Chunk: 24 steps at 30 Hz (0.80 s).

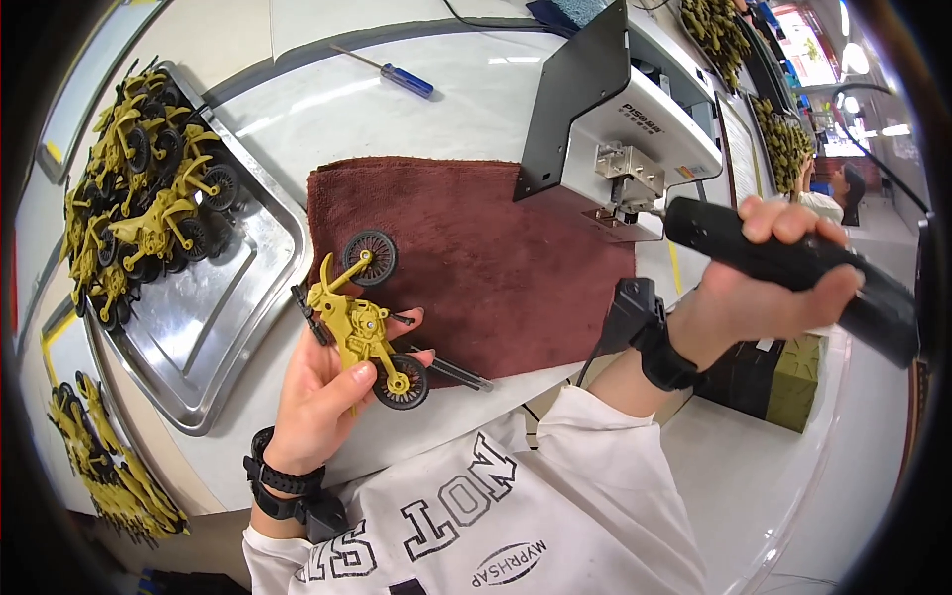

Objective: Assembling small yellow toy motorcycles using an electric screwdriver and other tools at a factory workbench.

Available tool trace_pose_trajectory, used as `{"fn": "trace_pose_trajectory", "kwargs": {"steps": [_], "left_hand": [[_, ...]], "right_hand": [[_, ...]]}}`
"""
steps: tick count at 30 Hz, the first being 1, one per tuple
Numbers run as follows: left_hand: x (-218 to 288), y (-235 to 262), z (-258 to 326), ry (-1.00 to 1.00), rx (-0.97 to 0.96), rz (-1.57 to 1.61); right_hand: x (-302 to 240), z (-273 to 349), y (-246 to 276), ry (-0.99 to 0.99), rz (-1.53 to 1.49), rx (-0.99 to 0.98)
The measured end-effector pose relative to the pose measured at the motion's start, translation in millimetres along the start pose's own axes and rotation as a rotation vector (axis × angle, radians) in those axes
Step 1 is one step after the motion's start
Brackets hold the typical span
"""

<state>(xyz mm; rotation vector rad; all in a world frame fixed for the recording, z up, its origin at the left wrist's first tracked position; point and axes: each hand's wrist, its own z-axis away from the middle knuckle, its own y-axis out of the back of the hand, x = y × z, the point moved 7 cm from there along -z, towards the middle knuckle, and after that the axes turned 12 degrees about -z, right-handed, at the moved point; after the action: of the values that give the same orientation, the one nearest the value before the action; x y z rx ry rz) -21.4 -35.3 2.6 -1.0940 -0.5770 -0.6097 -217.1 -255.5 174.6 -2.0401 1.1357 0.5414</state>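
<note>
Left hand [322, 392] grips yellow toy motorcycle [365, 327] (over maroon cloth [496, 268]) — right hand [764, 288] clasps black power tool [793, 266]

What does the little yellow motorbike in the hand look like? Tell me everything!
The toy motorbike looks like olive-yellow plastic, with two black spoked wheels, a front fork, black handlebars and an engine block in the frame. It lies tilted, front wheel up and away from the person, over the edge of a dark red cloth. The left hand holds it from below, thumb near the rear wheel and fingers behind the frame.
</note>
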Motion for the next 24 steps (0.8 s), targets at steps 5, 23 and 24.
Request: {"fn": "trace_pose_trajectory", "kwargs": {"steps": [5, 23, 24], "left_hand": [[-3.6, 0.6, -0.2, -0.032, -0.015, -0.058], [2.5, -5.3, 3.5, -0.059, -0.096, -0.021], [2.5, -4.4, 3.9, -0.071, -0.093, -0.030]], "right_hand": [[23.5, -6.3, -11.3, -0.078, 0.151, 0.033], [8.1, -24.4, -21.7, -0.021, 0.090, 0.031], [19.5, -25.2, -19.6, -0.074, 0.109, 0.057]]}}
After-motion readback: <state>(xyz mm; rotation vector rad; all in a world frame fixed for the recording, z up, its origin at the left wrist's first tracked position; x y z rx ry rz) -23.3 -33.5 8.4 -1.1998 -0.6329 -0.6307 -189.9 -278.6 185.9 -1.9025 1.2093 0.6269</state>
